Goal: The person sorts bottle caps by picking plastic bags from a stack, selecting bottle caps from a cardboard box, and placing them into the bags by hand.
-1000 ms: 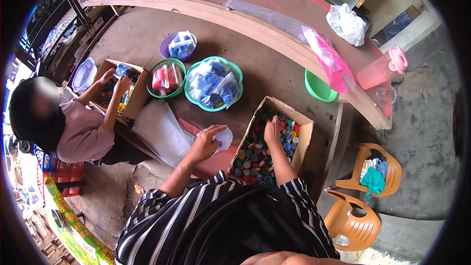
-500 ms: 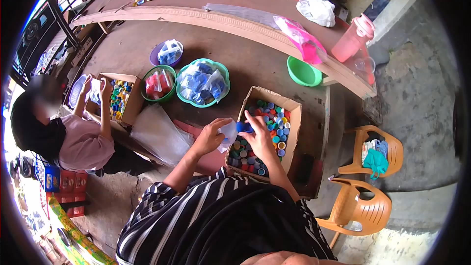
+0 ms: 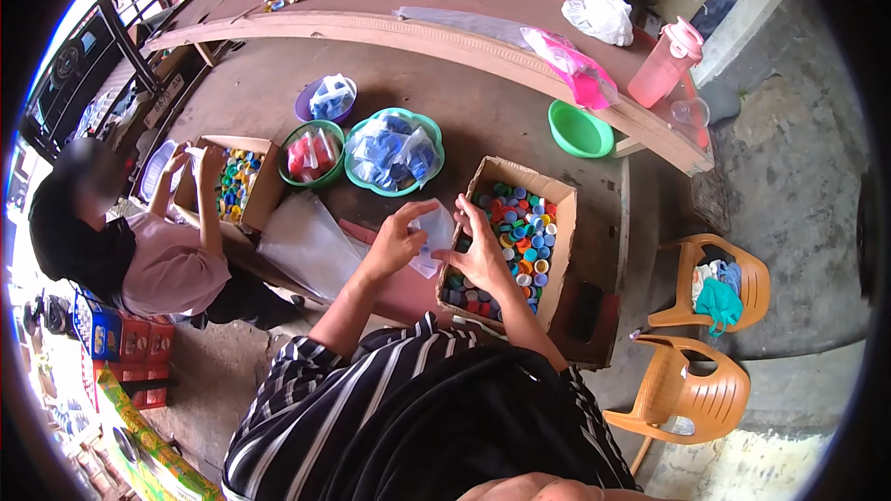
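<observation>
My left hand point(image 3: 393, 243) is closed on a small clear plastic bag point(image 3: 431, 230), with its fingers and thumb at the bag's left edge. A bit of blue shows through the lower part of the bag. On the bag's other side is my right hand point(image 3: 483, 255), its thumb and index finger spread apart with nothing visible between them. Whether its fingertips touch the bag is unclear. Below and to the right of this hand stands a cardboard box point(image 3: 555, 187) holding many coloured bottle caps point(image 3: 525, 239).
A teal basin point(image 3: 436, 178) of bagged blue caps, a green basin point(image 3: 327, 181) with red ones and a purple bowl point(image 3: 349, 115) stand beyond. Plastic sheets point(image 3: 311, 241) lie left. A co-worker point(image 3: 172, 255) handles a bag by another cap box point(image 3: 263, 199). Chairs point(image 3: 682, 390) stand right.
The blue caps that my right hand held have gone from its fingers, which have moved left to the bag and spread. My left hand still holds the bag, slightly higher.
</observation>
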The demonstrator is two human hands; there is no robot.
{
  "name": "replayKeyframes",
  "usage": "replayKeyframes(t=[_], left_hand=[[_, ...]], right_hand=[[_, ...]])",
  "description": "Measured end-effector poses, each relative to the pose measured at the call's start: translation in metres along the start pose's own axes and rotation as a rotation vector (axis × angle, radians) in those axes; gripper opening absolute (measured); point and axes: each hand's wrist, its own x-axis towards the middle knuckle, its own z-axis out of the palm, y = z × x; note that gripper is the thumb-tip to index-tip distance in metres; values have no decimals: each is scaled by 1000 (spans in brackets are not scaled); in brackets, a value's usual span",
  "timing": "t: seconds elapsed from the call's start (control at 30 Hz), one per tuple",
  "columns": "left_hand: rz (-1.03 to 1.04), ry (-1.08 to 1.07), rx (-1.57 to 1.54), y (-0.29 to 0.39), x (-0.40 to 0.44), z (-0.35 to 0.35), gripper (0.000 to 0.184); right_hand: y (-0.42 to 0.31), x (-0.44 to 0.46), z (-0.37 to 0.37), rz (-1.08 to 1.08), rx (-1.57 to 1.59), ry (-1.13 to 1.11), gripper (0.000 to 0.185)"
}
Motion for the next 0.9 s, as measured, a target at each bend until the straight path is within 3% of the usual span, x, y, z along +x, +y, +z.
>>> replayKeyframes(t=[0.13, 0.17, 0.27, 0.3, 0.33, 0.4, 0.5, 0.57, 0.63, 0.8, 0.9], left_hand=[[-114, -127, -184, 35, 2, 2, 53], [-34, -107, -290, 42, 1, 7, 56], [21, 68, -267, 21, 7, 11, 59], [38, 122, -105, -2, 11, 8, 64], [46, 161, -19, -29, 14, 10, 65], [59, 238, 151, -88, 12, 17, 69], [-50, 195, 292, -147, -4, 36, 83], [-90, 146, 338, -143, -14, 46, 95], [44, 133, 434, -128, -14, 56, 99], [292, -55, 404, -55, -1, 56, 112], [237, -260, 334, -13, 3, 55, 116]], right_hand=[[-2, -3, 3, 247, 113, 0, 66], [-9, -3, 1, 333, 95, -4, 57], [30, -8, -1, 273, 300, 182, 33], [14, -6, -12, 320, 339, 221, 28], [44, -14, -16, 296, 377, 266, 29], [43, -29, -38, 475, 574, 280, 31], [71, -64, -56, 588, 723, 328, 32], [75, -82, -64, 591, 768, 348, 31], [73, -87, -68, 604, 769, 382, 30], [2, -72, -94, 322, 405, 62, 31], [-53, -53, -107, 197, 151, -77, 26]])
